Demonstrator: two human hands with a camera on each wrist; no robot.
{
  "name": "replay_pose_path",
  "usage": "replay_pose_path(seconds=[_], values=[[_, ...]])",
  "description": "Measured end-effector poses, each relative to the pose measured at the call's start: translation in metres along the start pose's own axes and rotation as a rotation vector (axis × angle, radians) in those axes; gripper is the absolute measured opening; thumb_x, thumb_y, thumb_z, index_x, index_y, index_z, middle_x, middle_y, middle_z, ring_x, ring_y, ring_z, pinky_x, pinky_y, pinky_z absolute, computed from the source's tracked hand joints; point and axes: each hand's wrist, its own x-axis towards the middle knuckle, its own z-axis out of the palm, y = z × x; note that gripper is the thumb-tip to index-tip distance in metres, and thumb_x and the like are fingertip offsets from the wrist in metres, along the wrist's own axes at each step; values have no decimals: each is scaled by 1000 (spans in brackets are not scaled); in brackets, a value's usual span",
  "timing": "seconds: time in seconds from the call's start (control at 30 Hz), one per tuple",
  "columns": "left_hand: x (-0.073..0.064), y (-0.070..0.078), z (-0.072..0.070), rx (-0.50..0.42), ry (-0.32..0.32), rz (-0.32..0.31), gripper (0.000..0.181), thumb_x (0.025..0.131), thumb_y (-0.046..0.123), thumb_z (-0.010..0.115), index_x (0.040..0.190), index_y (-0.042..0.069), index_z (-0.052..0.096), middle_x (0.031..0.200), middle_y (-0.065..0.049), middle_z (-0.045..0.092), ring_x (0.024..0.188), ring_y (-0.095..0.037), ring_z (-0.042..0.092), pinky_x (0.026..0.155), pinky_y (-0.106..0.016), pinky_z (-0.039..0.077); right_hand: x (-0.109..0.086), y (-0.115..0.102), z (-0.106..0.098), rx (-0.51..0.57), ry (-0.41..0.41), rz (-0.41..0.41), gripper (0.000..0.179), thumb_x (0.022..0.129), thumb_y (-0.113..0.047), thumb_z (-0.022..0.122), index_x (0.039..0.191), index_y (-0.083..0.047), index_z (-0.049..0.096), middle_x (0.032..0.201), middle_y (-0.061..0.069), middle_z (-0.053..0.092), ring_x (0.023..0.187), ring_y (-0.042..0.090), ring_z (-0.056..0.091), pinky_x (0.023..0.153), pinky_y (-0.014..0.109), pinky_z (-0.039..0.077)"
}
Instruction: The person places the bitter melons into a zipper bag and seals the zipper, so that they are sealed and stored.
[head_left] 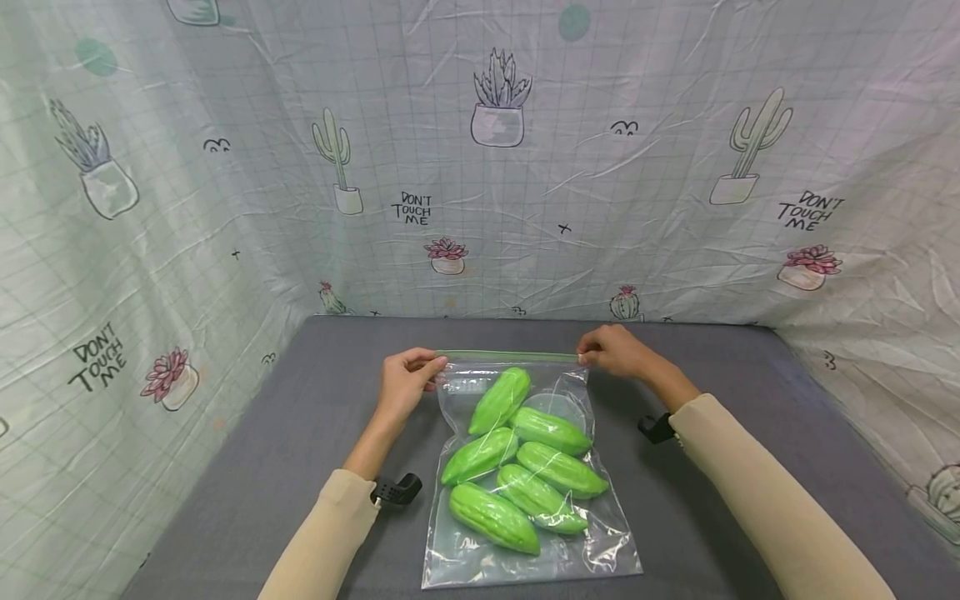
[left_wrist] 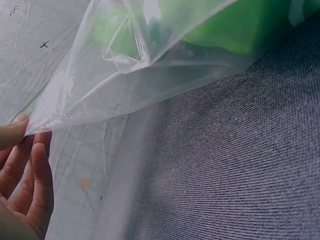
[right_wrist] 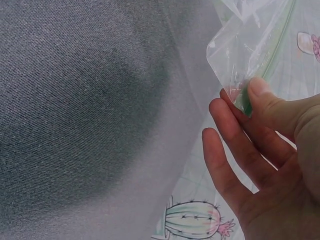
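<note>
A clear zip bag [head_left: 465,575] with a green zip strip along its top lies in front of me. Inside it are several bright green, ridged, tapered vegetables [head_left: 491,517] that look like small bitter gourds. My left hand [head_left: 405,383] pinches the bag's top left corner between thumb and fingers, as the left wrist view also shows. At the top right corner, my right hand [head_left: 617,352] pinches the end of the green zip strip [right_wrist: 272,57] between thumb and forefinger, its other fingers spread loosely. Between the two hands the zip edge runs nearly straight.
Dark grey cloth covers the table [head_left: 300,425] under the bag. A pale curtain [head_left: 555,242] printed with cacti and lettering hangs behind the table and along both sides. Each wrist wears a black strap mount [head_left: 397,490] below a beige sleeve.
</note>
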Motion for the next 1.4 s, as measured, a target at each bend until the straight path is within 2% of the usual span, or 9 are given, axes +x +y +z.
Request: replay_pose_path(seconds=[0.27,0.43,0.57,0.7,0.93,1.2,1.3,1.4], values=[[2,-2,0,7,-1,8,21,90,19,81,102,1,77,88,-7,80,65,-10,71,61,-26,60,-4,3,1,41,31,30,15,100,-11,66,107,-1,75,98,12,77,86,22,72,73,39,58],[5,-2,2,0,-3,-1,24,91,18,81,104,-2,76,91,-14,80,68,-17,73,61,-26,60,-7,4,5,115,-2,60,16,105,-11,58,111,1,68,95,13,73,84,25,68,69,36,56],[6,-2,1,-4,2,0,25,90,21,81,103,1,76,90,-11,80,67,-14,71,60,-25,60,-9,2,9,180,-3,79,19,108,-12,51,117,3,61,100,18,71,84,26,68,70,38,59],[6,-2,1,-9,14,-19,25,91,23,80,106,3,76,93,-12,79,66,-10,70,62,-27,60,-9,0,12,243,21,112,22,110,-14,49,122,2,57,110,22,70,93,30,69,75,45,62],[5,-6,3,-35,17,-92,28,96,23,75,114,1,70,100,-12,79,71,-7,68,64,-24,58,-7,-2,20,383,31,163,25,111,-15,46,125,3,55,107,22,68,92,29,70,76,45,63],[1,-12,5,19,-71,-138,34,99,34,70,114,3,69,105,-15,77,81,-14,71,71,-27,60,-11,4,26,555,5,209,32,110,-14,45,134,8,48,116,28,64,94,27,70,79,48,63],[-1,-13,6,55,-97,-139,33,100,30,69,121,5,67,108,-17,78,83,-17,72,72,-29,61,-13,6,29,597,-5,217,36,110,-13,47,138,9,44,115,28,65,90,24,70,78,48,63],[-4,-12,7,87,-120,-142,44,99,29,68,136,5,60,114,-18,77,85,-18,72,73,-31,62,-16,7,32,629,-11,202,43,109,-12,49,144,11,38,110,30,66,87,23,70,78,49,63]])
